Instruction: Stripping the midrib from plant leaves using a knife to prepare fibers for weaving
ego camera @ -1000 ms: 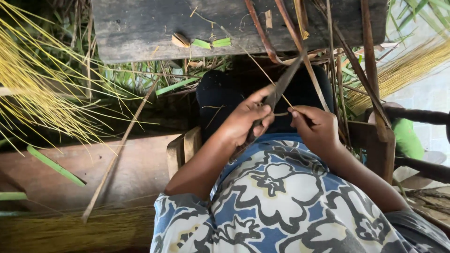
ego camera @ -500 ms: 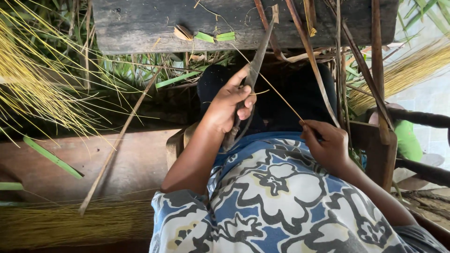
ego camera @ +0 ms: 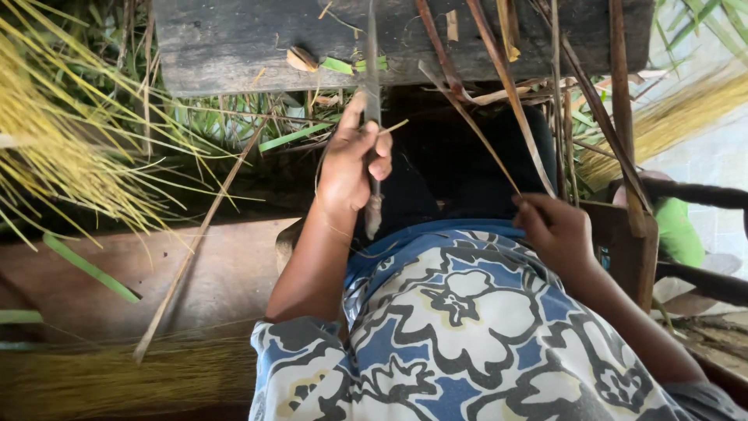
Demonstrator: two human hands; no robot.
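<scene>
A: What do we see around our hands?

B: Our left hand [ego camera: 352,168] is clenched on a long dark metal knife [ego camera: 372,86], blade pointing up over a weathered grey wooden plank [ego camera: 234,47]. Our right hand [ego camera: 559,231] pinches the lower end of a thin brown leaf rib [ego camera: 475,129] that slants up towards the plank. Yellow bundled fibres [ego camera: 54,148] fan out at the left, and a long tan stick [ego camera: 195,249] lies across the reddish wooden board [ego camera: 226,273].

A: Anything hard to make out?

B: Brown dry strips [ego camera: 499,70] cross in front of the plank, and the rib's top is lost among them. The knife's tip blurs.

A: Any change from half a second ago?

B: The knife has swung from leaning right to nearly upright, off the rib; our right hand has slid slightly right.
</scene>
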